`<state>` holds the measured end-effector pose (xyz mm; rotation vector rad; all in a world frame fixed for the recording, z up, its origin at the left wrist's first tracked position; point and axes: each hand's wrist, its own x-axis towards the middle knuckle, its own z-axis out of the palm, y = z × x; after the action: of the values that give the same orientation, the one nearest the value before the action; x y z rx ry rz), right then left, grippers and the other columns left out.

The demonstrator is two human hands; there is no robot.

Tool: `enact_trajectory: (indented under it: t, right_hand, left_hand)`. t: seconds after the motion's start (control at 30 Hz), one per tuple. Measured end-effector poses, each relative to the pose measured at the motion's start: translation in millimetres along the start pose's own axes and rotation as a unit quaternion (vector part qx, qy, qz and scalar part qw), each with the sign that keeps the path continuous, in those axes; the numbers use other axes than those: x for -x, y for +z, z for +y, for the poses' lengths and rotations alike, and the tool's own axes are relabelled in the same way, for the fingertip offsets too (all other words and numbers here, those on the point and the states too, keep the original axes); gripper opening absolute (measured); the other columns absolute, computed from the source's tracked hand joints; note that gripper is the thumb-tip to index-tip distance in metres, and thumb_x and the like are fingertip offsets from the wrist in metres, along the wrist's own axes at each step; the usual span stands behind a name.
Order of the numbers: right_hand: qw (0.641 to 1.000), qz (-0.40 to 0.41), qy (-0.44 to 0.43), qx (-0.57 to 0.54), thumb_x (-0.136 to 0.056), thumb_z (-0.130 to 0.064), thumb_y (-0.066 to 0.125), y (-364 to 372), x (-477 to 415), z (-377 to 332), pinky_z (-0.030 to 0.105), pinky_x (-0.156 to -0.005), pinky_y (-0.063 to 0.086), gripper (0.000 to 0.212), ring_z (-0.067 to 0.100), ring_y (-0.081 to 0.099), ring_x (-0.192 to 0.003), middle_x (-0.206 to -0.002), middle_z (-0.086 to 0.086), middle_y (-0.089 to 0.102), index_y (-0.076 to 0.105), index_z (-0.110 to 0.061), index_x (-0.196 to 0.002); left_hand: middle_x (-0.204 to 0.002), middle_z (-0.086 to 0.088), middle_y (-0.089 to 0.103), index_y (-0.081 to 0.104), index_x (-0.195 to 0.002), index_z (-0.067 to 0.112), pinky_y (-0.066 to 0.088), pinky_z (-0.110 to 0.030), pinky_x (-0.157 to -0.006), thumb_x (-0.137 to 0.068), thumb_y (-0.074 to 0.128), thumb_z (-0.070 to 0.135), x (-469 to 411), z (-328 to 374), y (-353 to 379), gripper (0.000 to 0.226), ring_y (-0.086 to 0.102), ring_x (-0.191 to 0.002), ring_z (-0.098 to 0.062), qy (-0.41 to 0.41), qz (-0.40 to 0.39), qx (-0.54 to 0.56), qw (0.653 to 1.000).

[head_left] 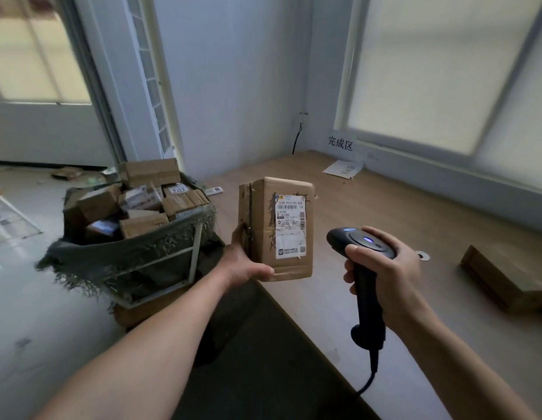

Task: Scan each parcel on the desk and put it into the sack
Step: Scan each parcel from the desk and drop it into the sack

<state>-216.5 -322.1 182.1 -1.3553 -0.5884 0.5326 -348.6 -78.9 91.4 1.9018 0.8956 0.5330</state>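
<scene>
My left hand [244,262] grips a brown cardboard parcel [263,231] by its lower left corner and holds it upright above the desk's left edge. Its white shipping label faces me. My right hand [384,268] grips a black corded barcode scanner [365,262] just right of the parcel, the scanner head turned toward the label and a blue light lit on top. Left of the desk stands a grey-green sack [136,253] on a white frame, heaped with several cardboard parcels. Another brown parcel [503,277] lies at the desk's right edge.
The wooden desk [369,207] runs along a windowed wall. A white envelope [342,169] lies at the far corner under a paper sign on the wall. A small label tag [213,190] lies by the desk's far left edge. Light floor spreads left of the sack.
</scene>
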Motion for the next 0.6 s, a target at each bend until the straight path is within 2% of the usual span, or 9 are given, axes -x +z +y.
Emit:
enact_trajectory:
  t: [0.13, 0.27, 0.4, 0.43, 0.5, 0.6]
  right_hand:
    - [1.000, -0.010, -0.006, 0.006, -0.057, -0.021, 0.077, 21, -9, 2, 0.035, -0.050, 0.049, 0.071, 0.027, 0.064, -0.054, -0.067, 0.012, 0.070, 0.061, -0.018, -0.125]
    - [1.000, -0.017, -0.017, 0.013, -0.057, -0.022, 0.078, 52, -25, 8, 0.038, -0.055, 0.053, 0.075, 0.030, 0.070, -0.062, -0.079, 0.011, 0.075, 0.058, -0.021, -0.130]
    - [0.999, -0.020, -0.027, 0.016, -0.064, -0.013, 0.085, 97, -51, 19, 0.040, -0.059, 0.056, 0.078, 0.034, 0.074, -0.070, -0.091, 0.011, 0.077, 0.057, -0.018, -0.136]
    - [0.999, -0.021, -0.030, 0.013, -0.069, -0.007, 0.085, 112, -58, 23, 0.039, -0.059, 0.056, 0.075, 0.033, 0.073, -0.070, -0.093, 0.013, 0.076, 0.056, -0.017, -0.138]
    - [0.999, -0.017, -0.032, 0.004, -0.078, -0.002, 0.078, 143, -74, 32, 0.036, -0.056, 0.056, 0.066, 0.031, 0.073, -0.068, -0.096, 0.015, 0.075, 0.055, -0.015, -0.139]
    - [1.000, -0.021, -0.023, 0.005, -0.079, -0.002, 0.076, 195, -100, 46, 0.035, -0.056, 0.057, 0.065, 0.029, 0.073, -0.066, -0.097, 0.015, 0.075, 0.055, -0.015, -0.140]
  left_hand:
    - [-0.149, -0.005, 0.045, 0.016, -0.155, 0.026, 0.039, -0.041, -0.115, -0.060, 0.095, 0.022, -8, -10, -18, 0.123, 0.042, -0.140, -0.026, -0.007, 0.011, -0.002, 1.000]
    - [-0.147, -0.002, 0.047, 0.021, -0.153, 0.029, 0.039, -0.047, -0.116, -0.043, 0.093, 0.043, -26, -24, -47, 0.132, 0.044, -0.139, -0.025, -0.009, 0.020, -0.011, 1.000]
    - [-0.150, -0.002, 0.040, 0.024, -0.151, 0.027, 0.035, -0.035, -0.114, -0.061, 0.094, 0.026, -55, -40, -90, 0.114, 0.038, -0.140, -0.022, 0.006, 0.031, -0.024, 0.999]
    - [-0.151, -0.002, 0.039, 0.025, -0.151, 0.028, 0.034, -0.036, -0.113, -0.063, 0.093, 0.028, -65, -44, -104, 0.112, 0.037, -0.141, -0.023, 0.008, 0.032, -0.033, 0.999]
    - [-0.153, -0.003, 0.040, 0.025, -0.153, 0.032, 0.036, -0.046, -0.115, -0.061, 0.091, 0.038, -87, -53, -136, 0.113, 0.037, -0.142, -0.027, 0.006, 0.028, -0.054, 0.998]
    - [-0.147, -0.004, 0.045, 0.026, -0.152, 0.039, 0.044, -0.052, -0.109, -0.051, 0.087, 0.055, -119, -69, -193, 0.119, 0.045, -0.136, -0.030, -0.009, 0.035, -0.096, 0.995]
